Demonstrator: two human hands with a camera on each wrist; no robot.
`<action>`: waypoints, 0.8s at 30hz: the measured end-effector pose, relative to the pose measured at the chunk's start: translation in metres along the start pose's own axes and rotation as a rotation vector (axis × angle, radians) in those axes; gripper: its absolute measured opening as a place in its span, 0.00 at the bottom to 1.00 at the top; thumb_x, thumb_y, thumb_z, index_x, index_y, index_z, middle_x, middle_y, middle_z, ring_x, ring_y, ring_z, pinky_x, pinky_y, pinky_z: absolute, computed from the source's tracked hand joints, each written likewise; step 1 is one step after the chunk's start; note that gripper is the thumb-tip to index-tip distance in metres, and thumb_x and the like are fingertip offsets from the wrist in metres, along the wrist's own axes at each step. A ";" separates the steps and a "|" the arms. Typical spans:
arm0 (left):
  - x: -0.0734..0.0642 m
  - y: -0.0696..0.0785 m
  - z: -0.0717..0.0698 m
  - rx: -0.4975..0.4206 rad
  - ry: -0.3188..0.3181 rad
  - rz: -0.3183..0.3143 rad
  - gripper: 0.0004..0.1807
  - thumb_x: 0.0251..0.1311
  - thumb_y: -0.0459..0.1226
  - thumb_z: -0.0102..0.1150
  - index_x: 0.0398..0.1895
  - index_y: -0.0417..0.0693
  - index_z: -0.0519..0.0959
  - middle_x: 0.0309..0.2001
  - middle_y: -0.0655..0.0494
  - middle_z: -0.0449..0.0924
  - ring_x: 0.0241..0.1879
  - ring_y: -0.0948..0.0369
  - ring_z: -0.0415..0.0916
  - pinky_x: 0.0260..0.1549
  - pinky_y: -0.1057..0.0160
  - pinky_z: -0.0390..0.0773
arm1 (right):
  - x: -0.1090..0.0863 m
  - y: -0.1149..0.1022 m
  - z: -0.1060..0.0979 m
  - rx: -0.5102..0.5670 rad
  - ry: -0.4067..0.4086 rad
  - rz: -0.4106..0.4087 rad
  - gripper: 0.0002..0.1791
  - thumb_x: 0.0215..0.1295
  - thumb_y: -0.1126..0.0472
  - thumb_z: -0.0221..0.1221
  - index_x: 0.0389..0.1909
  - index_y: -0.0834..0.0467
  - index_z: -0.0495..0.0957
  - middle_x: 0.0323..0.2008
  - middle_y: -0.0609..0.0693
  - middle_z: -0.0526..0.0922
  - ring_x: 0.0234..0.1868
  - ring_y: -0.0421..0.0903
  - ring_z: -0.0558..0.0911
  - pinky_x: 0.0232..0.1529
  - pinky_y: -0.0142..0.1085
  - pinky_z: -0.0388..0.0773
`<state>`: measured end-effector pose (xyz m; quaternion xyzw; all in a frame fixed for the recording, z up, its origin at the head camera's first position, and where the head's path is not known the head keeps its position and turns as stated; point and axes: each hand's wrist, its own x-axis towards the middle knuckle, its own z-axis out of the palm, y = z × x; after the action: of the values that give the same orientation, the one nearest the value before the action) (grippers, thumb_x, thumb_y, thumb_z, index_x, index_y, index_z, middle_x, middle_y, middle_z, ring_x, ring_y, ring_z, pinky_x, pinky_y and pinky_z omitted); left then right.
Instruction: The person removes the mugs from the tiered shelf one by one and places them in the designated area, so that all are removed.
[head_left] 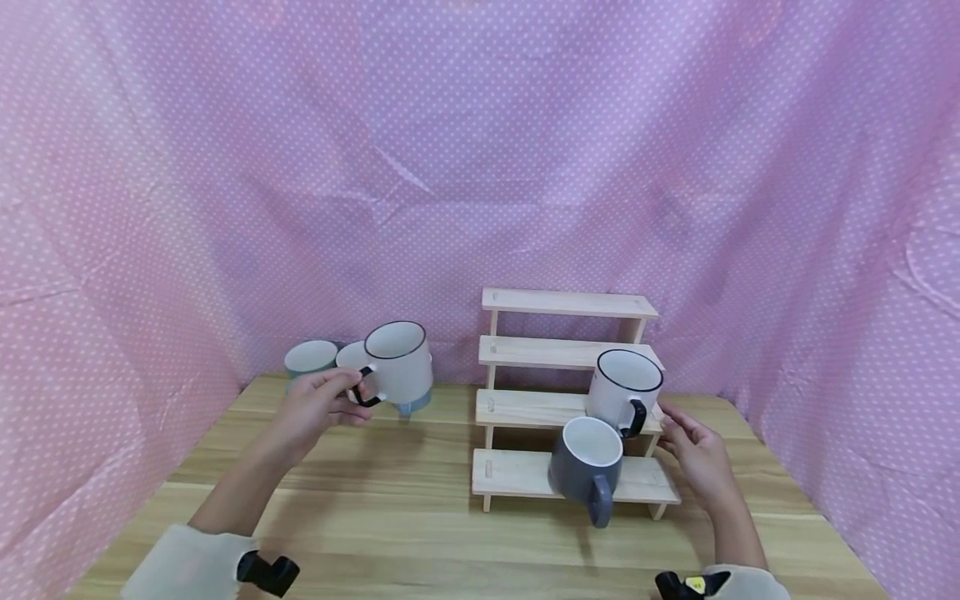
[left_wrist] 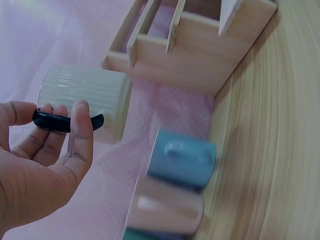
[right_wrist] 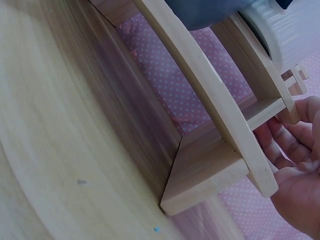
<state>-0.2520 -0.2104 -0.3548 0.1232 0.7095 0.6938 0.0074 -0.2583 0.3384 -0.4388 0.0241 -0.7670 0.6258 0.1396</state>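
Note:
My left hand (head_left: 318,408) pinches the black handle (left_wrist: 55,121) of a white ribbed mug (head_left: 405,371) with a dark rim. It holds this mug in the air to the left of a wooden stepped shelf (head_left: 562,352). At the shelf's right side, my right hand (head_left: 701,458) grips the end of the second step from the bottom. On that step sits another white mug (head_left: 609,400) with a black rim and handle. A dark grey mug (head_left: 573,475) stands on the lowest step, its handle toward me.
Behind the left hand, a green mug (head_left: 310,358), a pale pink mug (left_wrist: 165,205) and a blue mug (left_wrist: 185,162) stand in a row on the wooden table (head_left: 420,533). Pink dotted cloth (head_left: 480,167) hangs behind and along both sides.

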 end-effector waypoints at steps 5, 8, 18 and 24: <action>-0.010 -0.002 -0.026 -0.007 0.005 0.032 0.13 0.79 0.38 0.48 0.39 0.41 0.80 0.39 0.51 0.79 0.34 0.57 0.85 0.38 0.59 0.88 | 0.001 -0.001 0.000 -0.036 0.000 0.009 0.32 0.81 0.53 0.50 0.73 0.72 0.61 0.43 0.24 0.80 0.42 0.32 0.84 0.51 0.28 0.83; -0.016 -0.006 -0.041 -0.003 0.017 0.041 0.14 0.79 0.38 0.49 0.38 0.38 0.80 0.39 0.50 0.78 0.34 0.57 0.86 0.38 0.59 0.89 | 0.000 -0.001 0.000 -0.027 -0.002 0.009 0.32 0.81 0.54 0.50 0.73 0.73 0.61 0.44 0.24 0.80 0.42 0.32 0.84 0.51 0.29 0.83; -0.038 -0.024 -0.090 0.068 0.014 -0.037 0.17 0.80 0.40 0.48 0.39 0.39 0.81 0.43 0.52 0.80 0.37 0.55 0.86 0.40 0.57 0.89 | -0.001 -0.001 0.000 -0.013 -0.006 0.006 0.31 0.81 0.55 0.51 0.73 0.73 0.61 0.43 0.27 0.82 0.42 0.35 0.85 0.50 0.29 0.83; -0.049 -0.032 -0.114 0.066 -0.045 -0.063 0.18 0.82 0.38 0.43 0.43 0.35 0.81 0.45 0.53 0.78 0.39 0.53 0.87 0.43 0.54 0.88 | -0.003 -0.003 -0.001 -0.059 -0.003 0.019 0.30 0.82 0.53 0.50 0.73 0.71 0.63 0.44 0.27 0.81 0.42 0.34 0.85 0.50 0.28 0.83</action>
<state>-0.2301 -0.3315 -0.3905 0.1167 0.7352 0.6665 0.0412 -0.2545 0.3385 -0.4365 0.0136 -0.7855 0.6042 0.1330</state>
